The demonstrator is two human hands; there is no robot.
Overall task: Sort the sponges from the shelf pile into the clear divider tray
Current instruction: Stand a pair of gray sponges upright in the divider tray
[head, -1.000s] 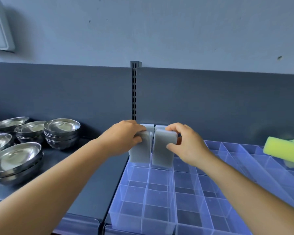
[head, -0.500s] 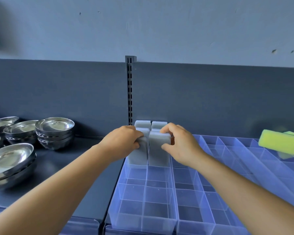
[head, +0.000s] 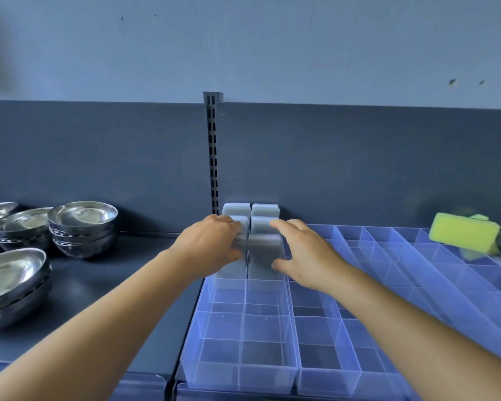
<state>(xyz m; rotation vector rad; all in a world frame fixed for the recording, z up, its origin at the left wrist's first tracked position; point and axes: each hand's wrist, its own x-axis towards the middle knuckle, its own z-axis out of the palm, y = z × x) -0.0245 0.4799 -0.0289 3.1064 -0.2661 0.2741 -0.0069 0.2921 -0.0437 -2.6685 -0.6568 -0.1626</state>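
Grey sponges: six stand on edge in two columns at the far left end of the clear divider tray (head: 268, 369), three deep toward the back panel.
Nearest right sponge (head: 265, 256): upright in its compartment, just beside its left neighbour, with a thin divider wall between the two.
Nearest left sponge (head: 234, 269): upright as well, its upper part hidden behind the left hand.
Rear sponges (head: 250, 211): two further pairs behind the front pair, the farthest close against the dark back panel (head: 99, 157).
Left hand (head: 210, 247): fingers curled over the top and front face of the nearest left sponge, gripping it.
Right hand (head: 302, 256): fingers spread and relaxed, released; fingertips reach past the top of the nearest right sponge and the thumb lies by its right face, though whether it touches the sponge I cannot tell.
Tray: clear plastic with many compartments, running rightward along the shelf (head: 93, 290); the compartments nearer the camera hold no sponges.
Yellow sponge (head: 464, 233): far right, raised above the tray's far end and somewhat blurred; what supports it is unclear.
Steel bowls (head: 81, 227): stacked in several piles on the shelf at the left, well apart from the tray.
Slotted upright (head: 213, 151): dark metal strip rising behind the grey sponges.
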